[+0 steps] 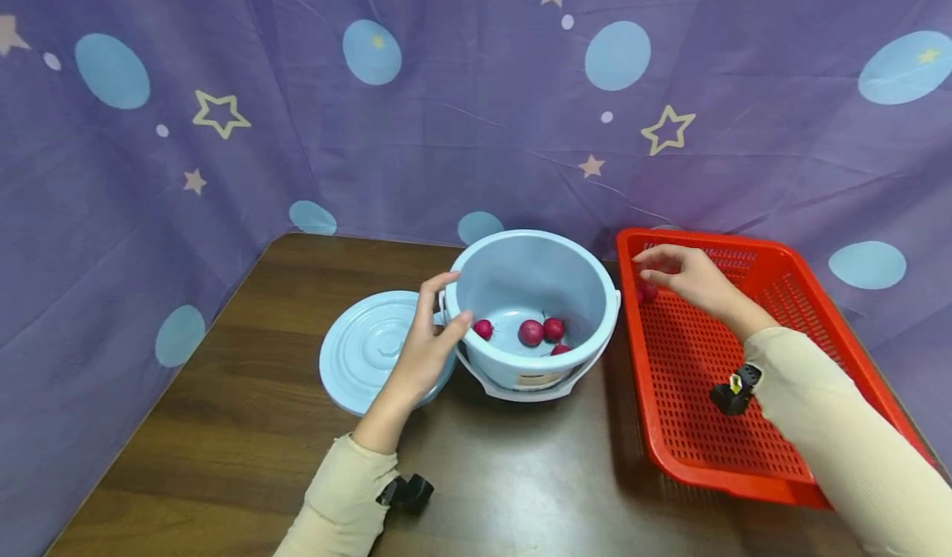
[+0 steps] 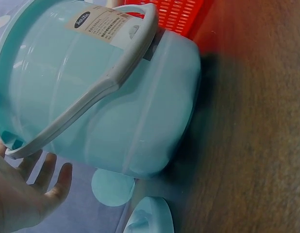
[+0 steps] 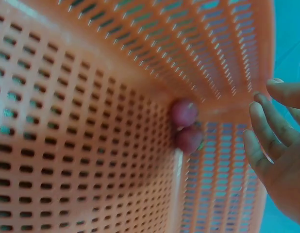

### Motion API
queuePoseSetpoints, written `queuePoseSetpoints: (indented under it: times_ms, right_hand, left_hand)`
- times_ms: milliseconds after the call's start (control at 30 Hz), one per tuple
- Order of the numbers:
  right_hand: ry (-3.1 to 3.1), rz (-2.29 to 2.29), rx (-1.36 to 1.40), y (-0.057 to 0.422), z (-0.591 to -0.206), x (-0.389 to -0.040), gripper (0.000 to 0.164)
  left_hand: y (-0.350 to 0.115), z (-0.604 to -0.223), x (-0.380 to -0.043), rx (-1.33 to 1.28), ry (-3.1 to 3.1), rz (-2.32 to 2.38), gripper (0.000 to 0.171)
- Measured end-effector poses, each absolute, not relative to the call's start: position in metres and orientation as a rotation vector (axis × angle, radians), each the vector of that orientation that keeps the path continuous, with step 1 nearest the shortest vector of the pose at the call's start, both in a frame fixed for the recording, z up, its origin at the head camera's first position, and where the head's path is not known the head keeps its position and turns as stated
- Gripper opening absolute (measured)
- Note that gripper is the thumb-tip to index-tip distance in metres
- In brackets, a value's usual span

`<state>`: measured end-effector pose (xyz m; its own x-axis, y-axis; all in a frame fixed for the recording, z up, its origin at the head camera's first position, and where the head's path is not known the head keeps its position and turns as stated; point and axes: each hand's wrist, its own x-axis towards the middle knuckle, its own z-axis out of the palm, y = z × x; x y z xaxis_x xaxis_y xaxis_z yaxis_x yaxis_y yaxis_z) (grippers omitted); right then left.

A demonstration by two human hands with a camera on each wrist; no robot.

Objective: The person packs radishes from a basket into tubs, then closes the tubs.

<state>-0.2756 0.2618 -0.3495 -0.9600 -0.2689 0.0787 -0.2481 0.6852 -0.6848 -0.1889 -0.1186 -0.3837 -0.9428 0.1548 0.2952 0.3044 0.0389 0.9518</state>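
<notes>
A light blue bucket (image 1: 521, 371) stands upright on the table, with several small red radishes (image 1: 530, 333) on its bottom. My left hand (image 1: 427, 346) rests against the bucket's left side, its thumb and index finger at the rim beside the handle joint. In the left wrist view, the white handle (image 2: 91, 94) hangs down along the bucket's front. Over the far left corner of the red basket (image 1: 654, 425) is my right hand (image 1: 692, 280), fingers spread and slightly bent, holding nothing. Two radishes (image 3: 184, 112) lie together in that corner below the hand.
The blue lid (image 1: 368, 350) lies on the wooden table (image 1: 223, 392) left of the bucket, partly behind my left hand. A purple curtain (image 1: 476, 111) with stars hangs along the table's back edge. The basket's raised wall stands just right of the bucket.
</notes>
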Motion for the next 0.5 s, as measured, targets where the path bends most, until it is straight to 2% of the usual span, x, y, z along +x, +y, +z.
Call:
queuePoseSetpoints:
  times_ms: [500]
  right_hand:
    - [2.909, -0.982, -0.490, 0.273, -0.387, -0.292, 0.028]
  left_hand:
    - [-0.119, -0.383, -0.189, -0.459, -2.218, -2.027, 0.056]
